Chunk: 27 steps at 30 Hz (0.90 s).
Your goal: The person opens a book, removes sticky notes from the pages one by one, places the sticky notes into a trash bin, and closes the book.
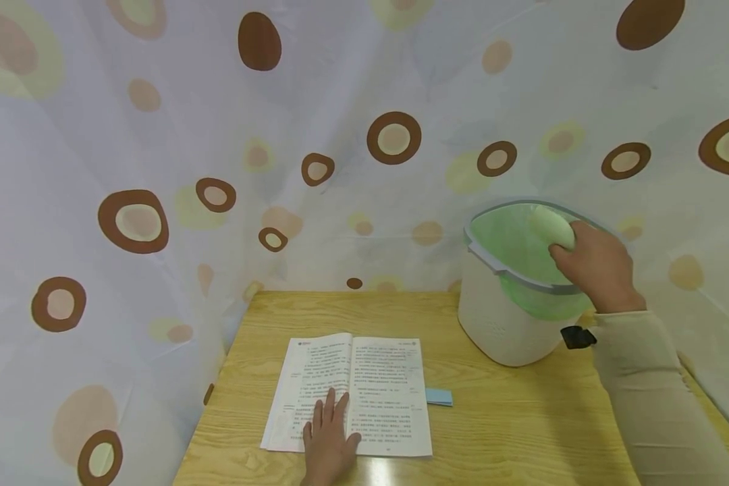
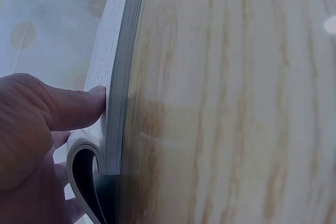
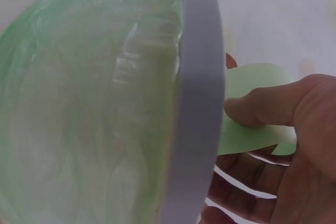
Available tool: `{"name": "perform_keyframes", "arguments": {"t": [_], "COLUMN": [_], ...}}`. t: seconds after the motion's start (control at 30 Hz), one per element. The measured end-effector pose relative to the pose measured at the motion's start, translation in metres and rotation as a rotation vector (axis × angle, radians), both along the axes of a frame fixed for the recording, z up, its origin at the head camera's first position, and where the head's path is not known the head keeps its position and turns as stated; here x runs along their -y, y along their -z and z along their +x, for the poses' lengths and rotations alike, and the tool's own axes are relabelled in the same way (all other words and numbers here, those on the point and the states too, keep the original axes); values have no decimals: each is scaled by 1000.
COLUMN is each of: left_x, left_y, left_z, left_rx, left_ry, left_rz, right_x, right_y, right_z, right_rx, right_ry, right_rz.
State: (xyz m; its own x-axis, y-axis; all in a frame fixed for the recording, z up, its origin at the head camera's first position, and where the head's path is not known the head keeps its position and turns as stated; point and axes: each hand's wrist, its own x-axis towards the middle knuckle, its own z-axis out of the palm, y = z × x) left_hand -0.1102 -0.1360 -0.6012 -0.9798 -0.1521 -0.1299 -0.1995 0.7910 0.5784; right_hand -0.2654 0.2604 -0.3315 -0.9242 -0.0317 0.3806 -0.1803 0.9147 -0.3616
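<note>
An open book (image 1: 389, 378) with printed pages lies flat on the wooden table. My left hand (image 1: 330, 439) rests on its lower middle, fingers extended over the left page. In the left wrist view, its thumb touches the right page by the fold, at the book's bottom edge. My right hand (image 1: 598, 260) pinches a light green curled sheet of paper (image 3: 257, 85) between thumb and fingers. The sheet hangs over the mouth of a white bin (image 1: 492, 324), which has a grey rim (image 3: 199, 98) and a green plastic liner bag (image 3: 94, 98).
A folded light blue slip of paper (image 1: 439, 397) lies beside the book's right edge. The bin stands at the back right of the wooden table (image 1: 486, 418). A white sheet with brown and beige spots (image 1: 340, 135) hangs behind and around the table.
</note>
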Motion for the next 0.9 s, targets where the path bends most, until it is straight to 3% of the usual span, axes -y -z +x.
{"name": "perform_keyframes", "arguments": {"t": [0.43,0.73,0.9], "left_x": [-1,-1,-1], "left_y": [1,2,3], "left_z": [1,1,1], "left_rx": [-14,-33,-31], "left_ry": [-1,10,7], "left_rz": [2,-7,-1], "right_x": [-2,-5,-3], "right_y": [6,6,9], "right_z": [-2,6,10], "right_rx": [58,30,-29], "right_ry": [28,0,-26], "right_rz": [-41,-54,-66]}}
